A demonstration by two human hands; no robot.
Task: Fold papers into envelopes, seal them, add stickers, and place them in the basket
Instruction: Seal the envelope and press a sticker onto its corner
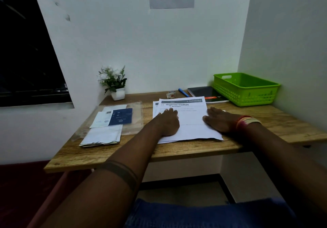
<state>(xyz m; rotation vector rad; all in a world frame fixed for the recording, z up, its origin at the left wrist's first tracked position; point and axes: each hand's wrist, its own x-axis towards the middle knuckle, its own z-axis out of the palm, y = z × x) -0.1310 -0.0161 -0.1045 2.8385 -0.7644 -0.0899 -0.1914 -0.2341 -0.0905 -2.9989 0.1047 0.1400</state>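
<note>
Facing a white corner, dark window (pixel 26 50) upper left. Wooden desk (pixel 123 149): plant (pixel 114 82) far left, envelopes (pixel 109 123) below it. Centre, left hand (pixel 168 123) and right hand (pixel 219 119) press flat, fingers straight, on the papers (pixel 189 130). Stickers (pixel 170 95) and pen (pixel 183 92) behind. Green basket (pixel 246 93) right.
</note>
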